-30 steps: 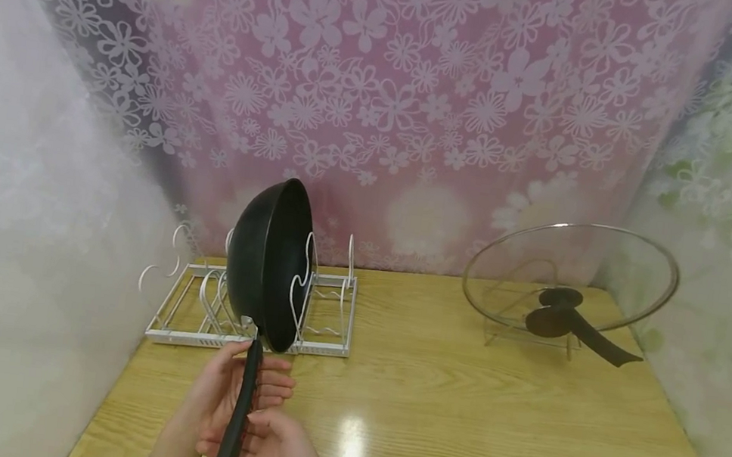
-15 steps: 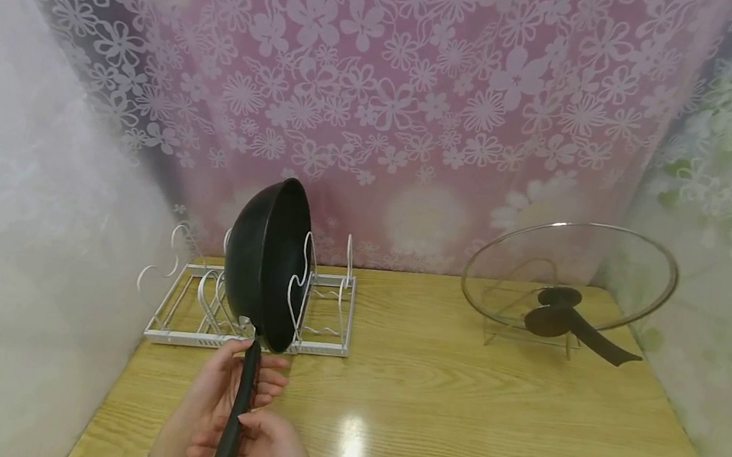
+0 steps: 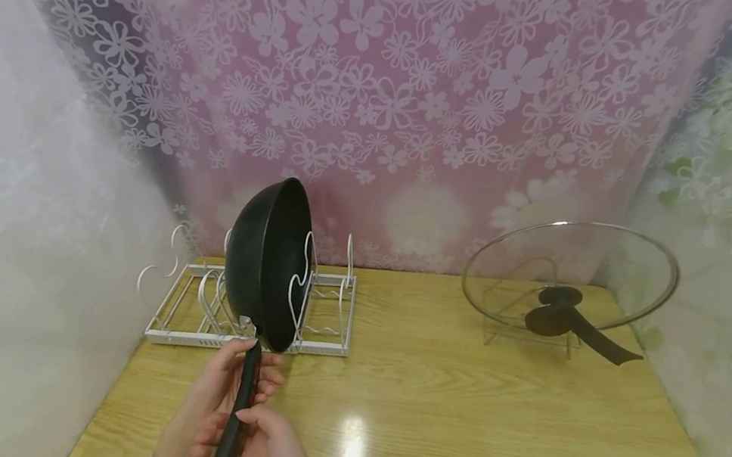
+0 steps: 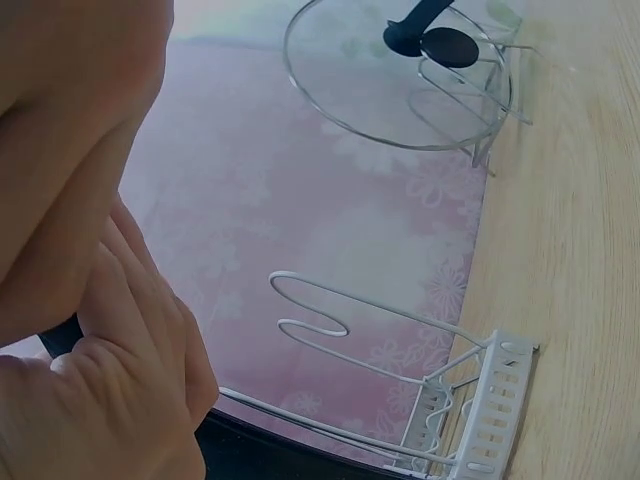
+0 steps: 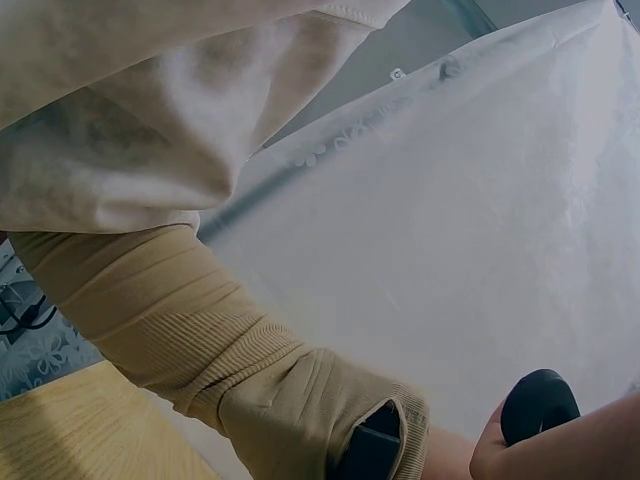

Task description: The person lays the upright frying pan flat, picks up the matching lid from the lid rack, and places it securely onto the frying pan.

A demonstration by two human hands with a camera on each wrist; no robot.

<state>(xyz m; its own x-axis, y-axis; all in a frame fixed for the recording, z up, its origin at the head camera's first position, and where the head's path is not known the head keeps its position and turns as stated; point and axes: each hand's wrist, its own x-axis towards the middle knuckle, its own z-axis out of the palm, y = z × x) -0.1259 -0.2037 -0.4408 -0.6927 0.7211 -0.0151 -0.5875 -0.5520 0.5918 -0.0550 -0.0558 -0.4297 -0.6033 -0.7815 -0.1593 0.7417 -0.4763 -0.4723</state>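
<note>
A black wok (image 3: 249, 252) stands on its edge between the white wire dividers of a pan rack (image 3: 324, 349), its open side turned to the right. Its long black handle (image 3: 228, 444) points down toward the person. My left hand (image 3: 201, 399) holds the handle close to the wok, thumb on its left and fingers coming round underneath to the right. Lower down, my right hand (image 3: 284, 451) grips the same handle with the thumb laid over it and the fingers curled on its left. In the right wrist view the handle's rounded end (image 5: 540, 400) shows beside a hand.
A glass lid (image 3: 673, 281) with a dark knob and handle (image 3: 599, 339) leans on a small wire stand (image 3: 493, 334) at the back right. The wooden table (image 3: 485, 434) has pale sheeting on both sides and a pink floral curtain (image 3: 387, 109) behind.
The fingers of both hands have closed in more around the handle, and my right hand has shifted slightly left. The wok, rack and lid stay in place.
</note>
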